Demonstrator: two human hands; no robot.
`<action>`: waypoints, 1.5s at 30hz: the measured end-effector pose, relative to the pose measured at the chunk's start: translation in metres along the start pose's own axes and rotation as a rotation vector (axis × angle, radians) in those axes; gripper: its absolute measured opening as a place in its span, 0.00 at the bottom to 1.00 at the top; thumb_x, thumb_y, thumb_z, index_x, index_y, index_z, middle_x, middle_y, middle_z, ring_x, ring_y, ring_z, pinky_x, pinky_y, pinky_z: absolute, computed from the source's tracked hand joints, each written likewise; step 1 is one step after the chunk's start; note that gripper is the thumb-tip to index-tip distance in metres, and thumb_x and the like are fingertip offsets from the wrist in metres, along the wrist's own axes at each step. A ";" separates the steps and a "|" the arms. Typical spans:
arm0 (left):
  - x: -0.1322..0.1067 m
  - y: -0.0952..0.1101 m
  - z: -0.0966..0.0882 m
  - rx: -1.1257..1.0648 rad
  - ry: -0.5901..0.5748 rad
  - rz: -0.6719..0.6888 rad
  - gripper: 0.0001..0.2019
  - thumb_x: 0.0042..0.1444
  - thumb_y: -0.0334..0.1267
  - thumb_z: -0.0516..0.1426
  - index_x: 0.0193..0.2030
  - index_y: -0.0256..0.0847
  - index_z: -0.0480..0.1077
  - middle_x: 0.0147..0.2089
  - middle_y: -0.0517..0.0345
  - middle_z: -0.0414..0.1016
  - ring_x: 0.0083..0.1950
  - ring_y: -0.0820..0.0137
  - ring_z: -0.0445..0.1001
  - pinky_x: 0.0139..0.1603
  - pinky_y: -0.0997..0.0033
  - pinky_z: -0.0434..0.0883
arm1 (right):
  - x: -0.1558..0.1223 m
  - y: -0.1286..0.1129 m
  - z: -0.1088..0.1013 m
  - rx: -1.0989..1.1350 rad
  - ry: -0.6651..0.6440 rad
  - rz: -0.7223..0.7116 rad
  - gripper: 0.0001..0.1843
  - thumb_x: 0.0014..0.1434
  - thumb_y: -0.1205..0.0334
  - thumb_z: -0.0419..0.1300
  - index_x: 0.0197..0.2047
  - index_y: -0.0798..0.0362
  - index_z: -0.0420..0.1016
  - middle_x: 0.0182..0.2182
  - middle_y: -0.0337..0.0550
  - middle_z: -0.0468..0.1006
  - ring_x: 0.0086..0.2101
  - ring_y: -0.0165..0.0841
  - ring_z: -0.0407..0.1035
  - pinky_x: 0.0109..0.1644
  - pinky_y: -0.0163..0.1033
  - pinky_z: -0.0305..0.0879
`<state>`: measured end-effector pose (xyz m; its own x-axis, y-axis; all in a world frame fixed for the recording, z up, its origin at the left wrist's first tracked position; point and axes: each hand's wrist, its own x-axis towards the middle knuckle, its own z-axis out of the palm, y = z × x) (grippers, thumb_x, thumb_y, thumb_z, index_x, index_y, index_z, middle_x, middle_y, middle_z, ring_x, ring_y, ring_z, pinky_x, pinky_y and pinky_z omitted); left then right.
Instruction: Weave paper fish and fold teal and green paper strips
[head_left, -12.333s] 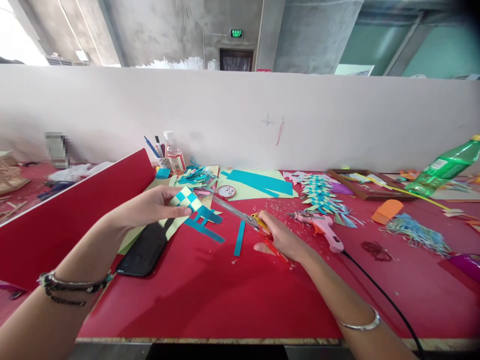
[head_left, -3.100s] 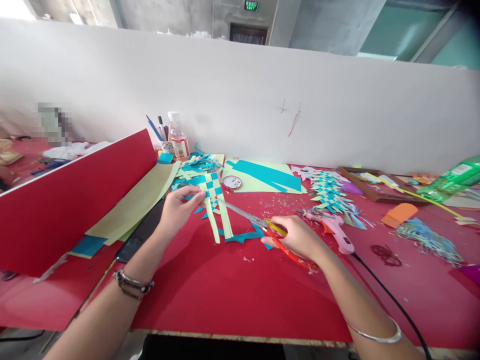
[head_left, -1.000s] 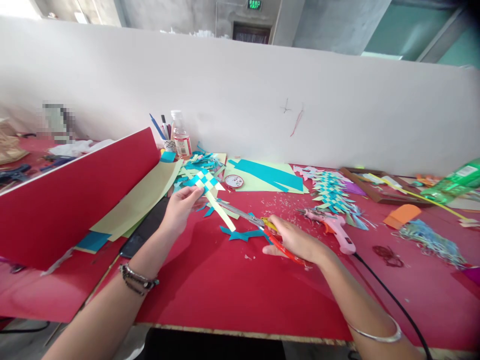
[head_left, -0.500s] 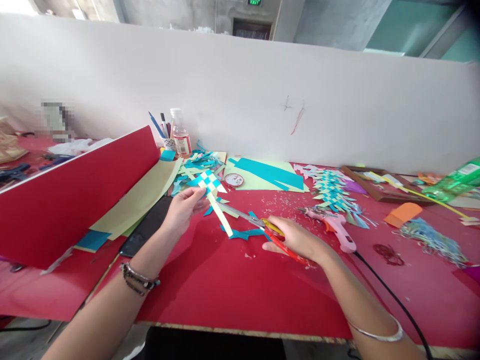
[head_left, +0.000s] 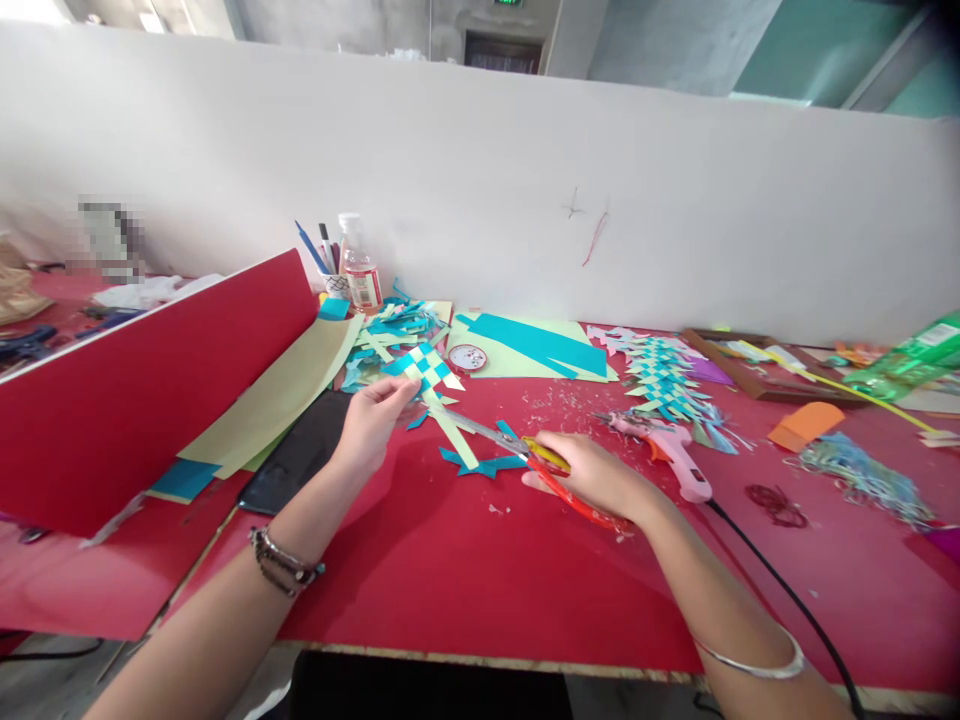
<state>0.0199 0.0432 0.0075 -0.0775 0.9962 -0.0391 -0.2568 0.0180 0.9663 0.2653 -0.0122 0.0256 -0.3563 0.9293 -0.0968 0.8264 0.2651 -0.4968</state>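
Note:
My left hand (head_left: 381, 415) pinches a small woven piece of teal and pale-yellow paper strips (head_left: 424, 366) above the red table. A long pale strip (head_left: 455, 440) hangs from it toward me. Round the red and yellow handles of a pair of scissors (head_left: 541, 466) is my right hand (head_left: 589, 472). Their metal blades point left, against the pale strip just below the woven squares; whether they have cut it cannot be made out. Teal paper offcuts (head_left: 487, 466) lie on the table beneath the blades.
To the right are a finished-looking woven piece (head_left: 664, 378), a pink glue gun (head_left: 671, 448) with a black cord and a green bottle (head_left: 911, 360). At left a red board (head_left: 157, 390) leans by a dark phone (head_left: 296, 455). A drink bottle (head_left: 363, 275) and paper scraps (head_left: 401, 320) stand behind.
The woven piece has turned slightly, and its hanging strip's lower end has shifted right. The scissor blades now lie across the strip. Both hands have barely moved.

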 end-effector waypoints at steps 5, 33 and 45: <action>0.000 0.001 0.000 -0.050 0.006 -0.102 0.14 0.34 0.42 0.63 0.26 0.37 0.68 0.23 0.64 0.69 0.25 0.77 0.71 0.32 0.77 0.70 | -0.001 0.000 -0.001 0.003 -0.007 0.007 0.17 0.50 0.47 0.54 0.35 0.52 0.68 0.31 0.43 0.74 0.31 0.34 0.67 0.30 0.32 0.55; 0.002 -0.003 0.000 -0.048 -0.007 -0.083 0.13 0.35 0.42 0.63 0.26 0.37 0.70 0.27 0.63 0.70 0.25 0.80 0.70 0.31 0.80 0.68 | -0.002 0.003 -0.003 -0.021 -0.003 0.003 0.20 0.48 0.43 0.53 0.31 0.52 0.68 0.24 0.38 0.71 0.23 0.29 0.62 0.24 0.30 0.49; 0.004 -0.007 -0.004 0.002 0.044 -0.026 0.13 0.35 0.44 0.63 0.25 0.37 0.69 0.27 0.64 0.70 0.29 0.77 0.70 0.32 0.79 0.67 | 0.002 0.008 0.000 -0.082 0.028 0.002 0.21 0.47 0.41 0.53 0.27 0.53 0.68 0.20 0.38 0.69 0.22 0.28 0.60 0.23 0.31 0.46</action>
<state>0.0180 0.0470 -0.0002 -0.1129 0.9908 -0.0752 -0.2573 0.0439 0.9653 0.2719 -0.0084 0.0214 -0.3435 0.9363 -0.0729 0.8604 0.2826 -0.4241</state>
